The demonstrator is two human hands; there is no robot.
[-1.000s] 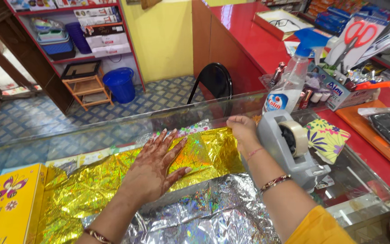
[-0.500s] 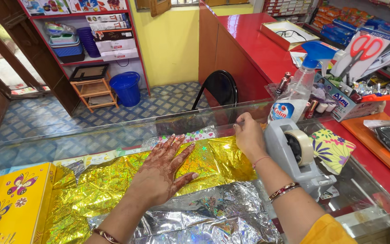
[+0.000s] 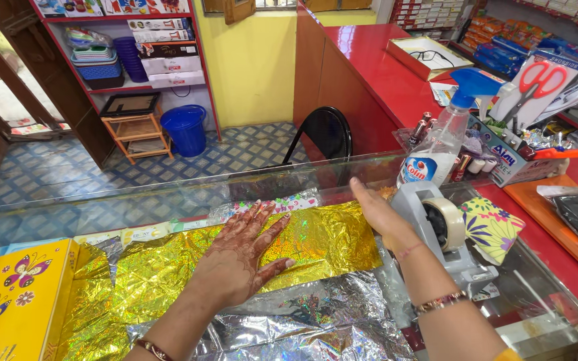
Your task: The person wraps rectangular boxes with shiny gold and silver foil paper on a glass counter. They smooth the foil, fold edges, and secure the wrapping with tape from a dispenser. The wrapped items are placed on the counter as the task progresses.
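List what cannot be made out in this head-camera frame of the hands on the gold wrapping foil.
- What the gold foil covers: hidden under the sheet and the flat left hand.
- Right hand: its fingertips at the foil's edge, beside the tape dispenser, cannot be seen, so any grip is unclear.
- Yellow box: cut off by the left and bottom edges.
- Shelf goods: too small.

A left hand [image 3: 242,257] lies flat, fingers spread, on gold foil wrap [image 3: 188,267] spread over a glass counter [image 3: 102,207]. The right hand [image 3: 379,217] rests at the foil's right edge, touching a grey tape dispenser [image 3: 446,244]. Silver foil [image 3: 289,327] lies underneath. A yellow butterfly box [image 3: 15,301] sits far left.
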